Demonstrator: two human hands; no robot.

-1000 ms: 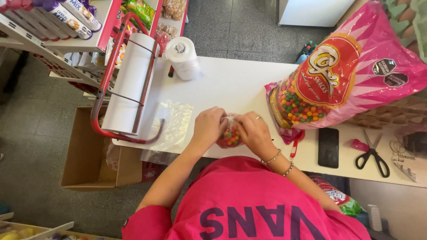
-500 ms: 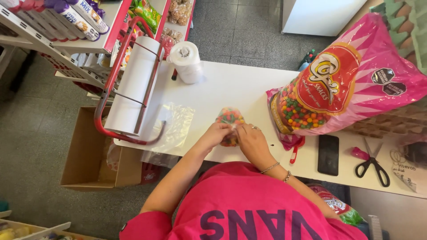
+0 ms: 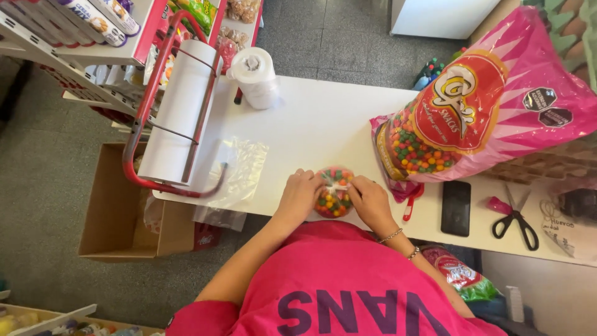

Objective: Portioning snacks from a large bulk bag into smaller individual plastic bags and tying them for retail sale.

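A small clear bag of coloured round candies [image 3: 333, 200] rests on the white table [image 3: 323, 130] near its front edge. My left hand [image 3: 300, 196] grips its left side. My right hand [image 3: 370, 200] pinches the gathered top from the right. A big pink bag of the same candies [image 3: 491, 99] lies on its side just to the right, its clear window full of coloured balls.
A red holder with a wide white roll [image 3: 177, 112] and loose clear bags [image 3: 239, 177] sit to the left. A white tape-like roll [image 3: 255, 74] stands at the back. A black phone [image 3: 456, 208] and pink-handled scissors [image 3: 513, 218] lie right. A cardboard box [image 3: 134, 211] sits on the floor.
Both hands have stayed on the small candy bag, shifting it slightly on the table while working at its top. The camera view has moved a little.
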